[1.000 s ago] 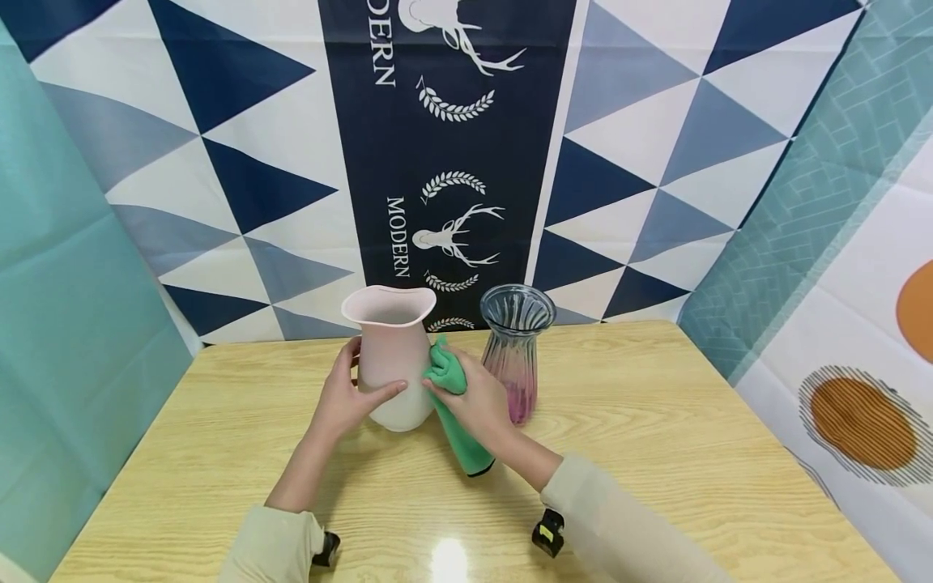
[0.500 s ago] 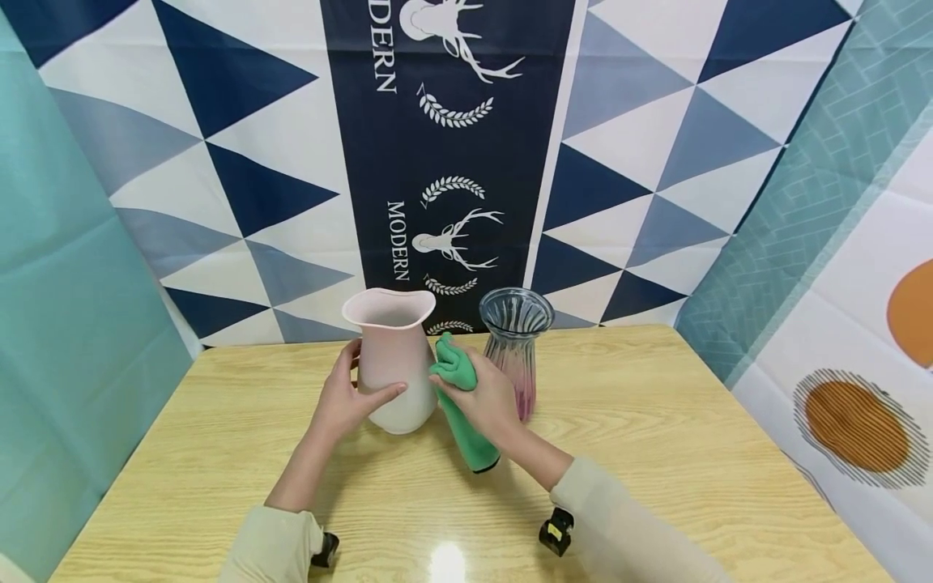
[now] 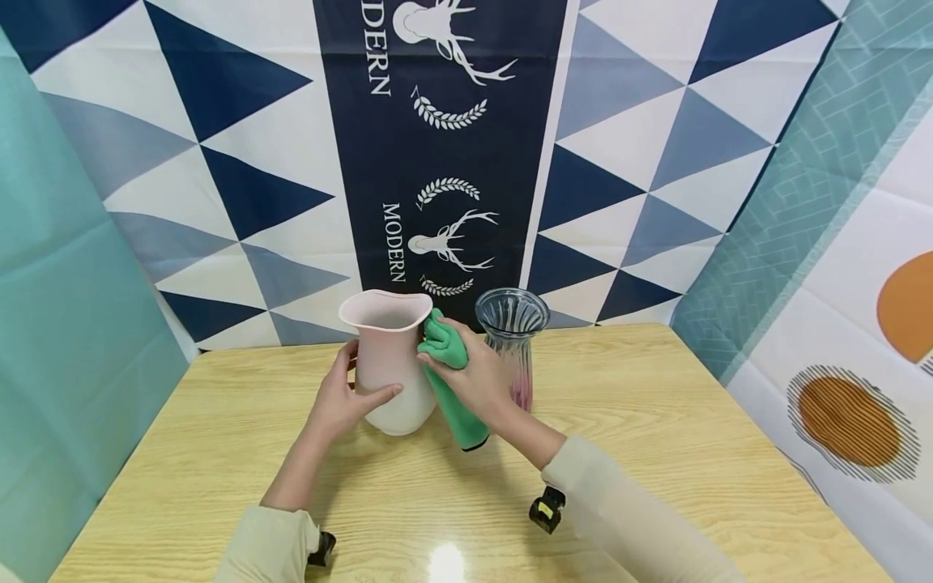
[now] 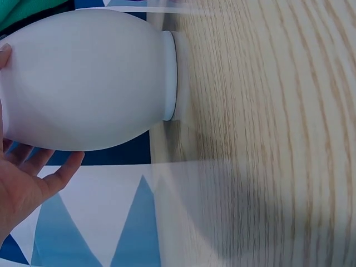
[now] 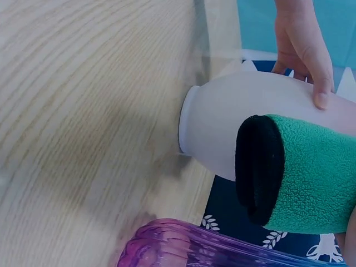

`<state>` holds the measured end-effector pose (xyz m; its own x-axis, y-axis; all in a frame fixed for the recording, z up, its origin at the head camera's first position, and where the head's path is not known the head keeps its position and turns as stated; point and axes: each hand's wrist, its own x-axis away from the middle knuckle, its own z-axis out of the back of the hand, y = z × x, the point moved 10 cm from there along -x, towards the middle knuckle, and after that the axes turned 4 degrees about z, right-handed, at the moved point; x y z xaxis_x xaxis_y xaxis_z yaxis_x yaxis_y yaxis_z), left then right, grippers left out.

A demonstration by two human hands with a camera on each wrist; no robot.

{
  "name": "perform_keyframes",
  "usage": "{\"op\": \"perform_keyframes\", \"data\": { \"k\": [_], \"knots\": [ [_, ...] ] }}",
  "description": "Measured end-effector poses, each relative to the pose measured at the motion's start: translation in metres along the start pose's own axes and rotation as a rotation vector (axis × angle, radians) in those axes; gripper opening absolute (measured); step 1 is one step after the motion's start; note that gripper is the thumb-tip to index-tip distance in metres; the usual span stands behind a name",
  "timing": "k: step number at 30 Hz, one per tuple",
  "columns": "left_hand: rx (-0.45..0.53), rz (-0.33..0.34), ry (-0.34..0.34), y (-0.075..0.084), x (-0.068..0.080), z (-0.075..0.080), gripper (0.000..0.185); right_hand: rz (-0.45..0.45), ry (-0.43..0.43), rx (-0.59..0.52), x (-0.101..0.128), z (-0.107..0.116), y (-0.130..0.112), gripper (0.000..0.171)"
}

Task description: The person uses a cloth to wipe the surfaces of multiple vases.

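Pink-white vase (image 3: 391,360) stands upright on the wooden table (image 3: 656,421), toward its far edge, base flat on the wood. Left hand (image 3: 342,397) cups the vase's left flank, fingers spread and lightly curved round the body. Right hand (image 3: 477,380) grips a green cloth (image 3: 448,372), bunched top pressed to the vase's right shoulder just under the rim. Ribbed glass vase (image 3: 513,340) stands just right of the pink vase, behind the right hand. Nearer than the vase, table open to its front edge.
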<state>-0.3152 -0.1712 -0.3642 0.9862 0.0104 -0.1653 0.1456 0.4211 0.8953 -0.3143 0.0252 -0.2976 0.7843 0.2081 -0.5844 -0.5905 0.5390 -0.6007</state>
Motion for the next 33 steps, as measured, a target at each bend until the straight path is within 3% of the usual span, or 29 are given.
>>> {"op": "perform_keyframes", "data": {
  "k": [6, 17, 33],
  "knots": [
    [0.005, -0.005, -0.026, 0.023, 0.010, 0.001, 0.088, -0.006, -0.021, 0.002, -0.005, -0.003, -0.004, 0.061],
    [0.036, 0.003, -0.048, -0.013, -0.007, -0.004, 0.094, -0.016, -0.051, 0.028, -0.008, -0.009, -0.001, 0.060],
    [0.022, -0.011, -0.079, -0.010, -0.006, -0.003, 0.094, -0.010, -0.069, 0.041, 0.012, -0.018, 0.014, 0.055]
  ]
}}
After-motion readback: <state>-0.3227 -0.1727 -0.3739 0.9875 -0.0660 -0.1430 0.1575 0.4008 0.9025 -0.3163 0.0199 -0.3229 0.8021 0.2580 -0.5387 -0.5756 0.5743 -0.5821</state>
